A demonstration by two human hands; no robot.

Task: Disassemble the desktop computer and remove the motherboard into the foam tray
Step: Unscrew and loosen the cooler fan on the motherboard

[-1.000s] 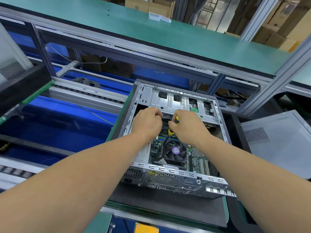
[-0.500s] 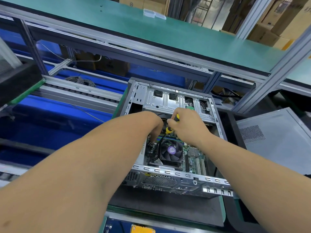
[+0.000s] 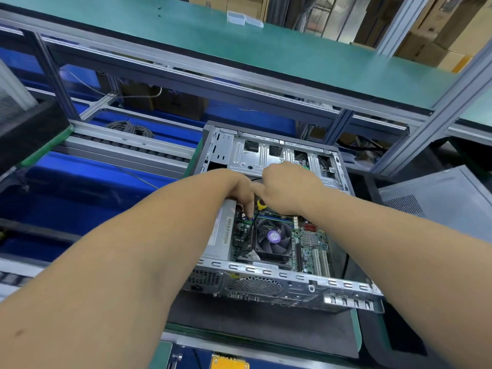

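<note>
An open desktop case lies on its side in front of me. Inside it sits the green motherboard with a black CPU fan. My right hand grips a yellow-and-black screwdriver above the board's far edge. Its dark shaft runs down beside the fan. My left hand reaches into the case just left of it, with fingers pointing down at the board near the screwdriver's shaft. What the left fingertips touch is hidden.
A grey power supply sits in the case's left side. A detached grey side panel lies to the right. A black foam block stands at far left. A green shelf spans overhead, with a roller conveyor behind.
My left hand has dropped from a fist above the fan into the case, its fingers now pointing down. My right hand with the screwdriver has shifted a little toward the case's far side.
</note>
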